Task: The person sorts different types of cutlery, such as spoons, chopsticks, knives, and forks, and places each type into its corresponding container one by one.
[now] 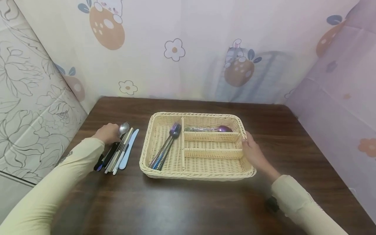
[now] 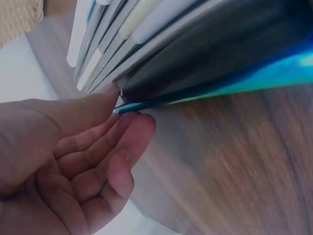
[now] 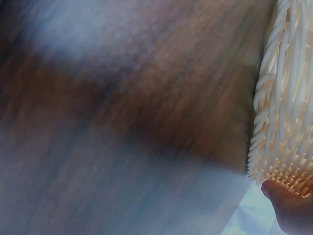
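Note:
My left hand (image 1: 107, 133) is at the far end of a row of cutlery on the left of the table. In the left wrist view its thumb and fingers pinch the thin tip of an iridescent blue-green piece of cutlery (image 2: 210, 90), beside a black handle (image 2: 195, 58); its kind cannot be told. A silver spoon (image 1: 124, 128) lies by the fingers. With my right hand (image 1: 255, 152) I hold the right rim of a cream woven basket (image 1: 194, 176). Dark iridescent forks (image 1: 166, 147) lie in its left compartment, and a purple spoon (image 1: 224, 129) in the back right one.
A light blue knife (image 1: 129, 150) lies at the right side of the row, next to several slim pale-handled pieces (image 1: 118, 153). The dark wooden table (image 1: 176, 205) meets patterned cloth walls (image 1: 188, 75) at the back and sides.

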Available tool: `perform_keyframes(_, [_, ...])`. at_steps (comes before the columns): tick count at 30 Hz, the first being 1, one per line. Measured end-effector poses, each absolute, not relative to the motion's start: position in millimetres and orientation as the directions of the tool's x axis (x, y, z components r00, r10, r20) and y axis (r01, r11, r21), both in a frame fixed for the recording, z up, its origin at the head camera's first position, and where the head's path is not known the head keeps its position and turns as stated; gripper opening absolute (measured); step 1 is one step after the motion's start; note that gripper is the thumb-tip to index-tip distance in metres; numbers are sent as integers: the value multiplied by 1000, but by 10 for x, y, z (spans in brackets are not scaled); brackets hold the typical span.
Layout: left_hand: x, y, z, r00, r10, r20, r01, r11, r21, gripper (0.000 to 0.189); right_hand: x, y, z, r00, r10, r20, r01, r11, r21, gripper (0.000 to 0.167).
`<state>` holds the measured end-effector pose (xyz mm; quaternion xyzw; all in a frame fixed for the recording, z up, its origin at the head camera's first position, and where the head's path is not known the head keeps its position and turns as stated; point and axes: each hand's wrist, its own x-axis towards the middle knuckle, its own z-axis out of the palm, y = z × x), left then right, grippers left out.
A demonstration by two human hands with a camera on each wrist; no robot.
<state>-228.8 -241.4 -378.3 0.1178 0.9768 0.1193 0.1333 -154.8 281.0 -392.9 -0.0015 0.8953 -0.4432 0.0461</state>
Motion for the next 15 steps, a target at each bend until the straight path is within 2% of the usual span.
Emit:
perform_keyframes(10, [-2314, -2391, -3839, -957, 229, -176, 171, 940, 294, 11, -1540, 2813, -3914, -996, -45, -73, 30, 608, -793, 55])
perform_keyframes(15, [-2307, -2385, -3846, -965, 213, -150, 167, 947, 273, 16, -1533, 2818, -3921, -997, -49, -60, 16, 625, -780, 56])
